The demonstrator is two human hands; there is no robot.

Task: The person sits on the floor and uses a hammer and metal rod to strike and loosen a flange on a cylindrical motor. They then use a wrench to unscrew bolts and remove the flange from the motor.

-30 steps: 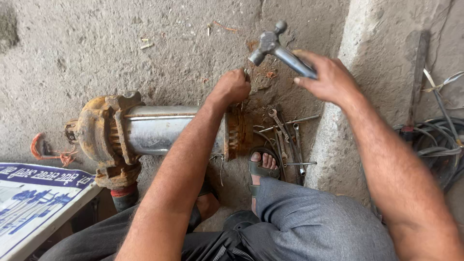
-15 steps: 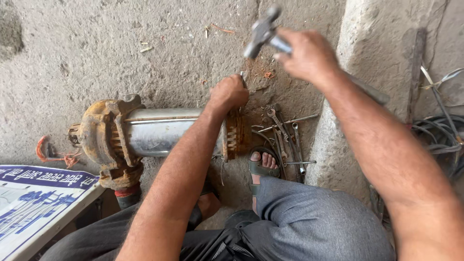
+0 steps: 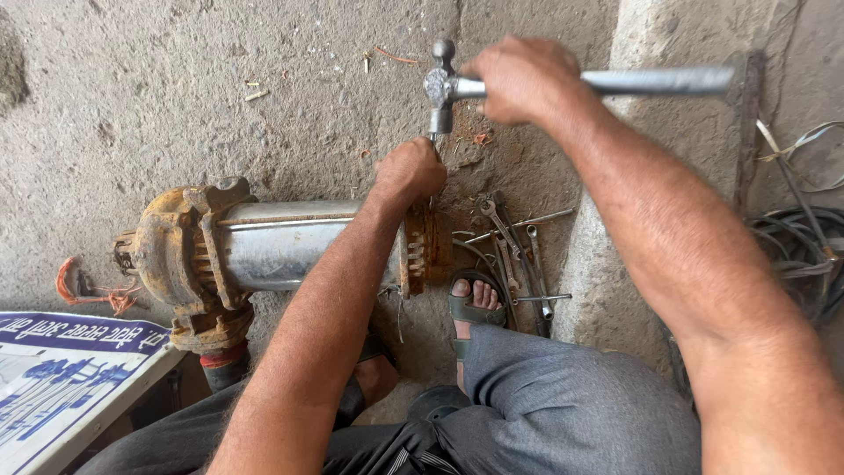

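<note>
R hand (image 3: 523, 79) gripped one hammer (image 3: 440, 86) by its handle; L hand (image 3: 410, 169) fisted atop one rusty pump (image 3: 264, 246). Approx. four spanners (image 3: 510, 251) lay on floor.

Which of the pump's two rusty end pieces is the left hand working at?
The smaller rusty flange, beside the sandalled foot. The left hand sits directly above it; the bigger rusty housing at the opposite end is untouched.

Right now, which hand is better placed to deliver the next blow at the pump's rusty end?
Probably the right hand: it grips the hammer just above the left hand, which is closed around something thin at the pump.
</note>
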